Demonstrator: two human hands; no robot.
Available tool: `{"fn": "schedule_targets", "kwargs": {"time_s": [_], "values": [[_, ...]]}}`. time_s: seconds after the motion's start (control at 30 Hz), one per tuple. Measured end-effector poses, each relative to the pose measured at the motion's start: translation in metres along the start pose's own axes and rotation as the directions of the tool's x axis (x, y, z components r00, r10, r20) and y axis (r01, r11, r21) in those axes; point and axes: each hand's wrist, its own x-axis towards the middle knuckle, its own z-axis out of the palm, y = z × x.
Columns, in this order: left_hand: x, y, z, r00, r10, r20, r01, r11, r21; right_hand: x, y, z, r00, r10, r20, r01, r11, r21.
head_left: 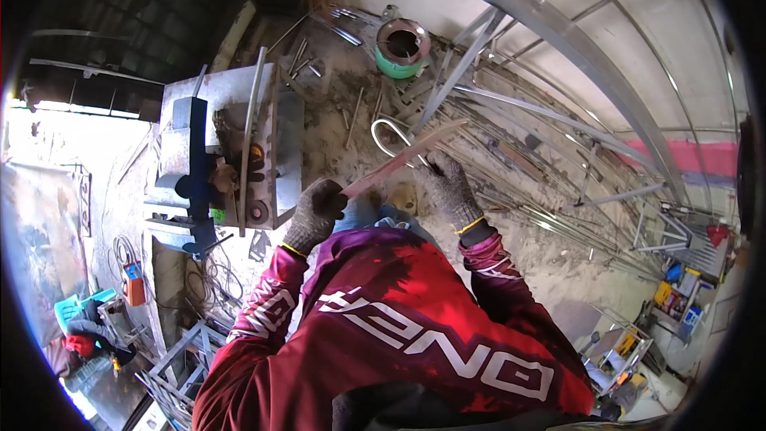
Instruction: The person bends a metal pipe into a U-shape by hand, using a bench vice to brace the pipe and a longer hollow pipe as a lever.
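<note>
My left hand [317,209], in a grey knit glove, is closed on the lower end of a long, thin pinkish-brown strip [391,164]. The strip slants up and to the right, away from my body. My right hand [448,190], gloved the same way, is closed around the end of a shiny metal rod bent into a U-shaped hook [380,131]. The hook's curve points up and left, and the strip crosses over it in this view. Both hands are in front of my waist, a short way apart.
At left stands a metal workbench [287,144] with a blue bench vise [190,168]. A green and rusty round drum [399,52] stands ahead. Metal bars and tubes [550,223] cover the floor at right, under a curved metal frame [574,40]. A person [84,343] is at lower left.
</note>
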Motion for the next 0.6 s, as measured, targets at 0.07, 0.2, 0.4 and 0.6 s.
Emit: {"fn": "schedule_targets", "kwargs": {"time_s": [0.07,0.2,0.4,0.6], "values": [[0.007,0.002,0.004,0.949,-0.303,0.082,0.306,0.838,-0.452,0.009,0.002,-0.009,1.0,0.021,-0.005,-0.021,0.998,-0.052],[0.049,-0.039,0.013,0.909,-0.417,-0.025,0.321,0.735,-0.598,0.01,0.041,-0.025,0.985,0.169,-0.026,-0.169,0.985,-0.022],[0.192,-0.09,0.021,0.853,-0.522,-0.007,0.447,0.737,-0.507,-0.009,0.094,-0.029,0.916,0.397,-0.051,-0.394,0.917,0.067],[0.36,-0.177,0.076,0.774,-0.622,0.118,0.516,0.511,-0.687,-0.009,0.097,-0.014,0.83,0.544,-0.121,-0.551,0.833,-0.04]]}}
